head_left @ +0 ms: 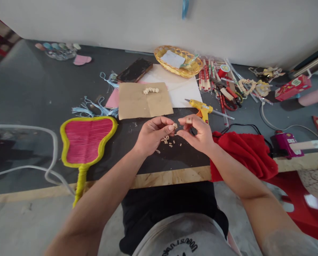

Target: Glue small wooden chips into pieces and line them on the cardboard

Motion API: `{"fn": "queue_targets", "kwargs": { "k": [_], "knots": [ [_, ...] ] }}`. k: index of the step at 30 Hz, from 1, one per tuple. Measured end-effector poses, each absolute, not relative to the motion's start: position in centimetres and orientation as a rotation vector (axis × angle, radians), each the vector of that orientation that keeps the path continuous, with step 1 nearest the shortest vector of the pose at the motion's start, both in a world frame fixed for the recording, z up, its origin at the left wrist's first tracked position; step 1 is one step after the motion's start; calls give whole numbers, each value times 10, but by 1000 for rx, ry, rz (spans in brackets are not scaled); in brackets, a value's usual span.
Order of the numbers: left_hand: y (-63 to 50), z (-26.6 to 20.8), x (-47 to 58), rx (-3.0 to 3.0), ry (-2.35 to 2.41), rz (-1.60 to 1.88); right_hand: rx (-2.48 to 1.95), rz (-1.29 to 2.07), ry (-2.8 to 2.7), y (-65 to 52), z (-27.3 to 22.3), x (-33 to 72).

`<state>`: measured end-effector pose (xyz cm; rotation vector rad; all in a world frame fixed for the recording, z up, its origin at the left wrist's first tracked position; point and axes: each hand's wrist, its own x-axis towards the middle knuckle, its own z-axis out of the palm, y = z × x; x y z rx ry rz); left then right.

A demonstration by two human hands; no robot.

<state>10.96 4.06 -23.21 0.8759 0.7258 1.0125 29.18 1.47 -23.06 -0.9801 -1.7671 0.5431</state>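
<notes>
Between the thumb and fingers of my left hand [153,134] is a small cream cluster [175,126], too small to name exactly. My right hand [199,132] hovers just beside it, thumb and forefinger apart, and I see nothing between them. Under the hands, several tiny cream pieces [165,140] lie scattered on the dark tabletop [175,156]. Beyond them a sheet of brown paper [132,103] bears a curved row of cream pieces [150,90]. A yellow glue gun [201,107] rests behind my right hand, a clear glue stick in its back end.
On the left lies a pink fan-shaped piece with yellow edging [88,141], its handle over the edge. A red cloth [241,153] sits by my right forearm. Farther back are a phone [134,70], a wicker basket [179,71], pliers [221,87] and a purple box [285,145].
</notes>
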Motion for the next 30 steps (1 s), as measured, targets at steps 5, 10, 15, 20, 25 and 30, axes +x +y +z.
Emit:
{"fn": "queue_targets", "kwargs": {
  "k": [5, 10, 15, 20, 25, 30],
  "knots": [
    [41, -236, 108, 1002, 730, 1023, -989, 473, -1883, 16, -229, 295],
    [41, -233, 110, 980, 735, 1036, -963, 433, -1902, 16, -227, 295],
    [41, -225, 109, 830, 752, 1012, -971, 490, -1861, 15, -226, 296],
    [42, -225, 108, 759, 712, 967, -1044, 615, -1790, 15, -227, 292],
    [41, -228, 110, 755, 694, 919, -1084, 719, -1775, 15, -226, 289],
    [42, -226, 108, 742, 696, 933, -1163, 719, -1736, 18, -228, 294]
  ]
}}
